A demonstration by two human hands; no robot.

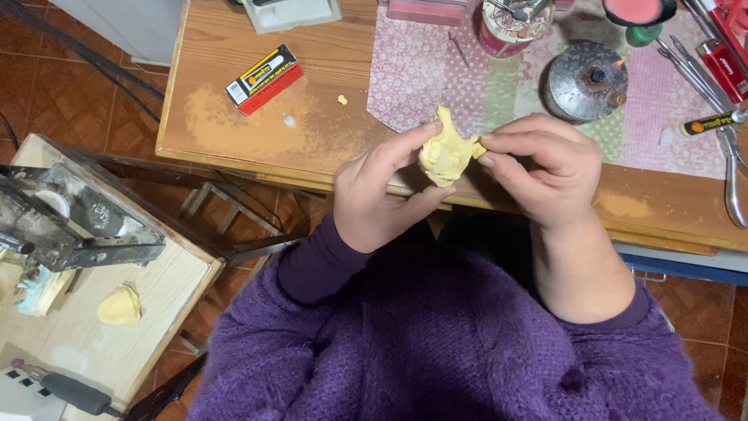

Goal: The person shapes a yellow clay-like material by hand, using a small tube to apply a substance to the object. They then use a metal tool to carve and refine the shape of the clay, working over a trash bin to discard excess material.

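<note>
Over the wooden table (234, 132) edge, left hand (382, 195) and right hand (538, 168) both pinch a pale yellow dough lump (446, 152), matchbox (263, 78) at ten o'clock; uneven pinching could likely tear its thin upper tip.

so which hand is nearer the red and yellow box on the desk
Left. The left hand sits right of and below the red and yellow box; the right hand is farther right, beyond the pale yellow lump both hold.
</note>
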